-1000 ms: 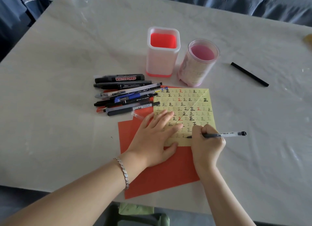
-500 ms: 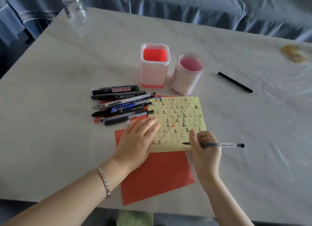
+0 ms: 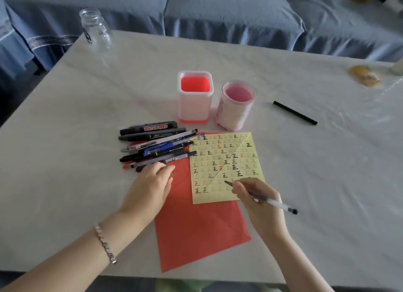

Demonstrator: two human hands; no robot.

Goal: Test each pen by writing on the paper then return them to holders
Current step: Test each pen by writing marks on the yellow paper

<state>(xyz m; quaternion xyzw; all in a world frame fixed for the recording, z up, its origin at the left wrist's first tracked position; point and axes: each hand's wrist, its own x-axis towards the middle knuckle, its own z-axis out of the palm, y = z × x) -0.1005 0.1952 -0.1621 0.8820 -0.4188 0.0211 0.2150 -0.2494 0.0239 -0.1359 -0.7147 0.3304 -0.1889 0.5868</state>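
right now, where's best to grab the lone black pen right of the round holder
Pinch the black pen at mid-barrel from above, fingers across its length. It lies flat and slanted on the table, apart from the round holder, so the top is open and the middle should balance.

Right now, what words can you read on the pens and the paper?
"WHITEBOARD": on the black whiteboard marker at the far edge of the pen pile.
"正": handwritten many times, black and red, on the yellow grid paper.
Too small to read: print on the other piled pens, on the pen in the right hand, and the glass jar label.
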